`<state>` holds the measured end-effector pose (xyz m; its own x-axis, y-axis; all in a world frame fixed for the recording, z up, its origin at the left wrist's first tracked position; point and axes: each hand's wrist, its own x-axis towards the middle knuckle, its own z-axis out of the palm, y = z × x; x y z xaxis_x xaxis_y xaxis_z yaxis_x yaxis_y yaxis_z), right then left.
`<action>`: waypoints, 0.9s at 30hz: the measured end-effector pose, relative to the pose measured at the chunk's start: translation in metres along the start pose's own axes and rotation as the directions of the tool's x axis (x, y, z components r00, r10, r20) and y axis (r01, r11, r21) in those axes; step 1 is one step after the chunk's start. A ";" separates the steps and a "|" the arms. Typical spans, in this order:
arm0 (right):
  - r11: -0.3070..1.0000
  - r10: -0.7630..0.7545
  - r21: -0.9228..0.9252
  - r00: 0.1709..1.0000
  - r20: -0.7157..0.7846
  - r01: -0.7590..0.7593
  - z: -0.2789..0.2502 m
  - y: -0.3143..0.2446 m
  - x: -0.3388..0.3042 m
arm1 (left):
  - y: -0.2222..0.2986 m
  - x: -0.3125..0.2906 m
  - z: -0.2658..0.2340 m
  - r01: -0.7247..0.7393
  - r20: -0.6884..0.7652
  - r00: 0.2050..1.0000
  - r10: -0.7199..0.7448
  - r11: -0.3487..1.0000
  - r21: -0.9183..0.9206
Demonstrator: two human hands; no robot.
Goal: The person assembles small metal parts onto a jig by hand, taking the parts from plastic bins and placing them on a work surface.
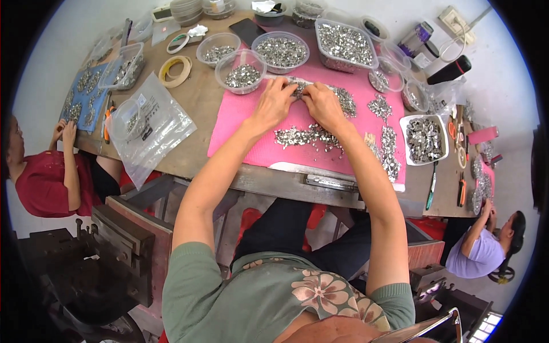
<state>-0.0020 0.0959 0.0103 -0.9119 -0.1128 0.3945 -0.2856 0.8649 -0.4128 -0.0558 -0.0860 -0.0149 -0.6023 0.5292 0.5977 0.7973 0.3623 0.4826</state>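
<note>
Your left hand (274, 103) and right hand (321, 104) meet at the far edge of the pink mat (246, 128), fingers curled and pinching a strip of small metal pieces (300, 86). Exactly what the fingertips hold is too small to make out. Risk: the round tub of pieces (242, 71) stands just beyond the mat by your left hand; a sweep of the wrist could tip it. The loose row (306, 136) mid-mat, under your forearms, could scatter.
</note>
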 end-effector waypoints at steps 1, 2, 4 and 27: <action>1.000 0.006 -0.001 1.000 0.002 -0.006 0.001 0.001 0.000 | 0.002 0.002 0.002 0.001 0.004 1.000 -0.001 1.000 -0.005; 1.000 -0.008 -0.020 1.000 -0.008 0.008 0.001 0.002 0.000 | 0.004 0.004 0.003 -0.001 -0.021 1.000 0.002 1.000 0.018; 0.999 -0.019 -0.041 1.000 -0.017 0.018 0.001 0.003 0.000 | 0.005 0.005 0.005 -0.002 -0.044 0.999 0.004 0.999 0.037; 0.991 0.065 0.109 0.986 0.152 -0.082 -0.104 -0.022 -0.124 | 0.071 -0.018 -0.016 0.051 0.023 0.999 -0.047 0.967 -0.248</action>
<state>0.1477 0.1422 0.0561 -0.9628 -0.1292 0.2372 -0.2398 0.8127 -0.5310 0.0113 -0.0818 0.0188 -0.6377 0.5296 0.5594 0.7311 0.1874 0.6561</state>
